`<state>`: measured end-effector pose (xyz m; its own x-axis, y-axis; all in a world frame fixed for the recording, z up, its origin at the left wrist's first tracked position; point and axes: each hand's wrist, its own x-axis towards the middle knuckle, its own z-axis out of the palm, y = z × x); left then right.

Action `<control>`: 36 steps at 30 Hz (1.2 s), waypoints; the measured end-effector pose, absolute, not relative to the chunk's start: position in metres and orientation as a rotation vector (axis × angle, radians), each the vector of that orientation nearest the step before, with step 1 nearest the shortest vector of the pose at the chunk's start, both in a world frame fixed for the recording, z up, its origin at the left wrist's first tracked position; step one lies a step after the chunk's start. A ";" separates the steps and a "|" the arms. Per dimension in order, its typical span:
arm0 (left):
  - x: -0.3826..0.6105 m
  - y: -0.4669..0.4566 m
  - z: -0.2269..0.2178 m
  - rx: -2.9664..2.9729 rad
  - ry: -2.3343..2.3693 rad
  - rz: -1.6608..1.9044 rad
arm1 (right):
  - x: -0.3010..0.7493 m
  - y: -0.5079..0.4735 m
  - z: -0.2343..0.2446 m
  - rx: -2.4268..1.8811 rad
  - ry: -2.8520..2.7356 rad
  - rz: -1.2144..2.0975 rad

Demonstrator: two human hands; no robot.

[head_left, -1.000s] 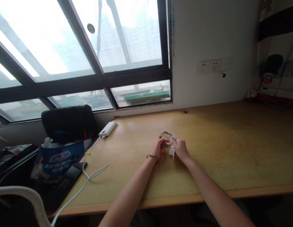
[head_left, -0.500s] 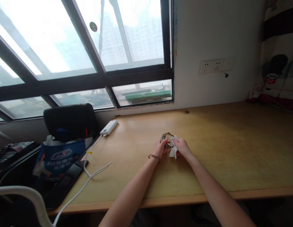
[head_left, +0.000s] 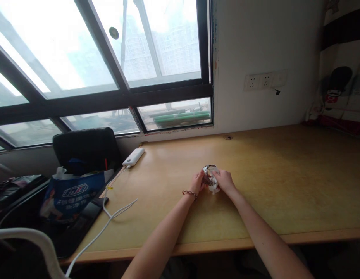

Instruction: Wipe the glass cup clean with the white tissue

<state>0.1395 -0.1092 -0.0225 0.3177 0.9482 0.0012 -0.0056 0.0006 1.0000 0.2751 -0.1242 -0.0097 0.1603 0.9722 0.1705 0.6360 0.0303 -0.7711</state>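
Observation:
My left hand (head_left: 197, 181) and my right hand (head_left: 224, 181) meet over the middle of a wooden desk (head_left: 284, 174). The left hand is closed on a small dark-rimmed thing (head_left: 208, 172) that looks like a pair of glasses. The right hand pinches a crumpled white tissue (head_left: 215, 189) pressed against that thing. A beaded bracelet (head_left: 189, 192) circles my left wrist. Most of the held thing is hidden by the fingers and tissue.
A white power bank (head_left: 133, 157) lies at the desk's far left, its white cable (head_left: 110, 217) trailing off the left edge. A blue bag (head_left: 72, 193) and a black chair back (head_left: 86, 149) stand left of the desk. Wall sockets (head_left: 264, 81) sit above the desk.
The tissue has moved from hanging beside the dark-rimmed thing to being bunched up against it. Both hands have stayed in about the same place on the desk.

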 end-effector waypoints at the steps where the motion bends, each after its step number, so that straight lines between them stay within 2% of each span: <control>1: 0.141 -0.110 -0.022 1.364 0.963 0.967 | 0.275 -0.124 -0.011 -1.712 -1.508 0.590; 6: 0.147 -0.116 -0.017 1.528 0.923 1.015 | 0.274 -0.125 -0.015 -1.781 -1.337 0.701; 10: 0.143 -0.111 -0.019 1.446 1.044 1.016 | 0.271 -0.128 -0.011 -1.718 -1.292 0.772; 18: 0.136 -0.102 -0.028 1.254 1.045 1.007 | 0.268 -0.126 -0.009 -1.439 -1.225 1.229; 21: 0.137 -0.106 -0.025 1.311 1.044 0.978 | 0.270 -0.126 -0.010 -1.496 -1.260 1.287; 23: 0.138 -0.108 -0.022 1.344 1.036 0.943 | 0.273 -0.126 -0.008 -1.637 -1.366 1.129; 29: 0.134 -0.109 -0.016 1.404 0.929 0.751 | 0.284 -0.130 0.003 -1.819 -1.792 0.239; 32: 0.131 -0.107 -0.013 1.384 0.871 0.658 | 0.288 -0.136 0.010 -1.797 -1.933 0.073; 36: 0.129 -0.106 -0.011 1.349 0.839 0.569 | 0.290 -0.142 0.017 -1.645 -2.036 0.041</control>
